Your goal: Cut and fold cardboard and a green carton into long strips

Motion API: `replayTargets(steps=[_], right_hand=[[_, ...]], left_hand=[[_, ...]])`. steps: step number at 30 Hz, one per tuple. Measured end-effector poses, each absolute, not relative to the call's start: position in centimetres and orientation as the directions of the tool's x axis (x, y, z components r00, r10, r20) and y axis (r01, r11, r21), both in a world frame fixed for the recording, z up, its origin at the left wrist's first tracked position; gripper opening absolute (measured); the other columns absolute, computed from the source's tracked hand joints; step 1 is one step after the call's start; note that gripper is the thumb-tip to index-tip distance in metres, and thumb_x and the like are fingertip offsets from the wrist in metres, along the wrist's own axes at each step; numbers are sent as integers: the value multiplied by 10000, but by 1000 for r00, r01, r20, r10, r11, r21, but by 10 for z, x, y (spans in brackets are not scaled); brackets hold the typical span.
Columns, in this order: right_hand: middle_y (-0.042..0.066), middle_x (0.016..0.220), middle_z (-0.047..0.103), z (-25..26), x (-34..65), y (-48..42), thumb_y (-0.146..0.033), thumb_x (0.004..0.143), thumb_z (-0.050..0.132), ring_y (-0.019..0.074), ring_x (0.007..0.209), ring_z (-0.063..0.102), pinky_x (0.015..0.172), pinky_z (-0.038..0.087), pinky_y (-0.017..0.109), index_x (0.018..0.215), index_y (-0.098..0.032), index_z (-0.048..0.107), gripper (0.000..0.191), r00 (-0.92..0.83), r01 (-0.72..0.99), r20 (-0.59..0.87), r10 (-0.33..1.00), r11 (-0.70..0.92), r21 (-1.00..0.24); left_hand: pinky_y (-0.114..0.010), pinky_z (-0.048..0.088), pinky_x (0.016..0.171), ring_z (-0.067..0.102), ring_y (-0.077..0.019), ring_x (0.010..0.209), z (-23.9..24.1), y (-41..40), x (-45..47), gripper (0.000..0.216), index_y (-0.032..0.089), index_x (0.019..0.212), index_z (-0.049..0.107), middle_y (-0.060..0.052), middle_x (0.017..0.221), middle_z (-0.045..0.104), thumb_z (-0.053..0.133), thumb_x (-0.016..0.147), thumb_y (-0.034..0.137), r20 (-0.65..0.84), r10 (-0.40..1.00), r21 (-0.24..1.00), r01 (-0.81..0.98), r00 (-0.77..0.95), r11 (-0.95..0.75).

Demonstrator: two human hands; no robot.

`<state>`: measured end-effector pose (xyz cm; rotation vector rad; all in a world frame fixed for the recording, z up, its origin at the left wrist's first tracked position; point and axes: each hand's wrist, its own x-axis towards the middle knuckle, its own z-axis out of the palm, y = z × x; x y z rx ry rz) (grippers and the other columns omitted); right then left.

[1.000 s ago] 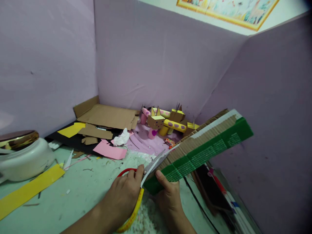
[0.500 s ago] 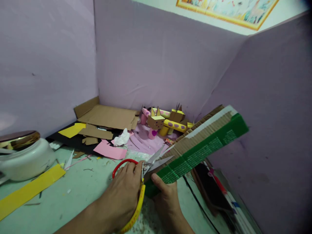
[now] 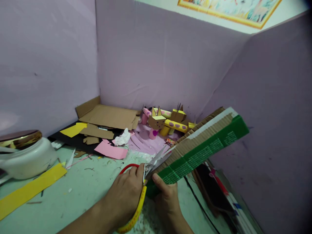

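My left hand (image 3: 128,191) is wrapped round a pair of scissors (image 3: 154,164) with one red handle loop and one yellow one. Their blades lie close together at the near left end of a green printed cardboard piece (image 3: 192,159), along its bare corrugated side. From below, my right hand (image 3: 167,195) grips this cardboard, its thumb pressed on the green face near the scissors. The piece is held in the air, slanting up to the right, with torn white paper along its upper part. The fingers of the right hand are mostly hidden behind it.
Cardboard animal figures (image 3: 157,123) stand at the back on a pink sheet. Left of them lie a flat cardboard box (image 3: 112,116), pink paper (image 3: 110,150) and crumpled tissue (image 3: 123,137). A white pot (image 3: 31,159) and yellow strip (image 3: 31,190) are at left; a dark case (image 3: 212,188) at right.
The scissor blades have come closer together at the cardboard. Both hands and the cardboard stay nearly in place; the view has shifted slightly.
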<state>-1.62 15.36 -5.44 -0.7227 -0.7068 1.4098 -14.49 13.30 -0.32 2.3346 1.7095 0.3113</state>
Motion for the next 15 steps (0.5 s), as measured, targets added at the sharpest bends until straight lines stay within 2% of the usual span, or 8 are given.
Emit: replayTargets(steps=[3,7,9,12,15], right_hand=[[-25,650,661,-54,-17,153,-215,601,774,174,585,618,667,520,357,764,-201,631,218,39,-609,-1,999,23,-793],[-38,647,651,-55,-17,154,-198,605,773,182,687,632,755,506,366,752,-216,621,212,49,-604,16,999,42,-796],[-46,636,644,-54,-17,154,-192,594,778,168,645,621,735,509,352,741,-217,615,221,50,-615,14,999,42,-787],[-53,577,618,-51,-17,154,-195,573,787,159,573,604,615,510,305,690,-211,595,226,54,-629,-3,999,31,-777],[-30,659,662,-47,-20,153,-206,560,792,164,600,617,616,517,304,716,-205,603,246,36,-633,-13,999,12,-774]], left_hand=[[-440,497,755,606,-287,895,-6,133,-146,441,84,1322,368,-155,1038,612,303,887,112,51,947,244,916,316,-319],[-438,502,752,615,-284,888,-8,133,-148,509,74,1335,349,-173,1061,613,277,833,36,34,944,197,924,328,-329],[-450,497,762,613,-293,900,-8,134,-149,522,65,1337,346,-179,1063,612,279,821,33,21,942,209,920,336,-332],[-462,488,774,608,-302,911,-7,135,-150,507,59,1337,344,-180,1054,613,291,833,64,-4,938,249,908,348,-336],[-464,484,779,601,-302,919,-4,135,-151,485,72,1338,343,-175,1059,611,298,856,109,-4,939,284,901,345,-330]])
